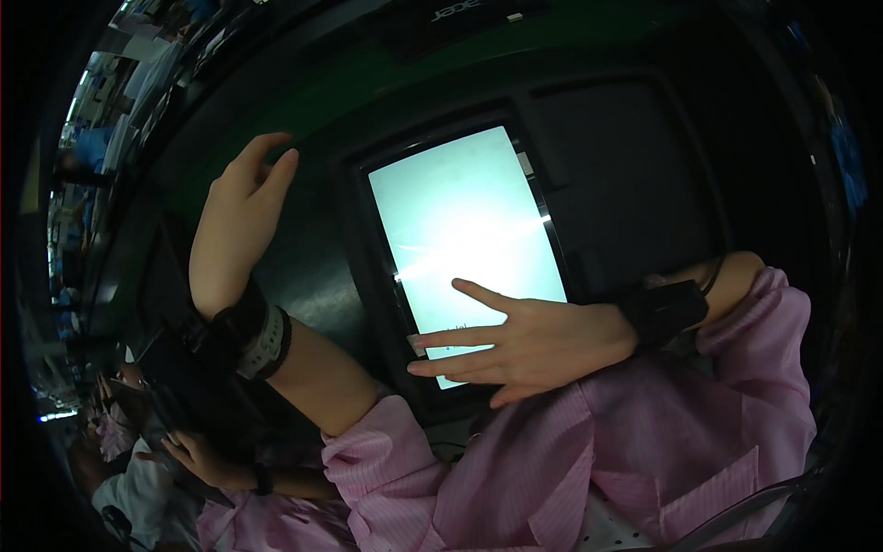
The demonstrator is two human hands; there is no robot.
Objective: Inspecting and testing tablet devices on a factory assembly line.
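Note:
A flat, tablet-like screen [451,207] glows pale green-white, in a dark recessed holder [354,207] in front of me. My right hand [543,345] reaches across its near end with the fingers spread, holding nothing. Whether its fingertips touch the glass or hover over it, I cannot tell. Off the left side of the screen, my left hand [241,198] is raised, thumb and forefinger curved with a gap between them. Nothing shows in that gap; its other fingers are mostly hidden. Dark bands with small devices wrap both my wrists.
Right of the screen lies a second dark recessed panel [625,166]. A black monitor edge [405,23] runs along the far side. At lower left, a co-worker's hand [207,460] and pink sleeve are close to my left arm. More benches and people blur along the left rim.

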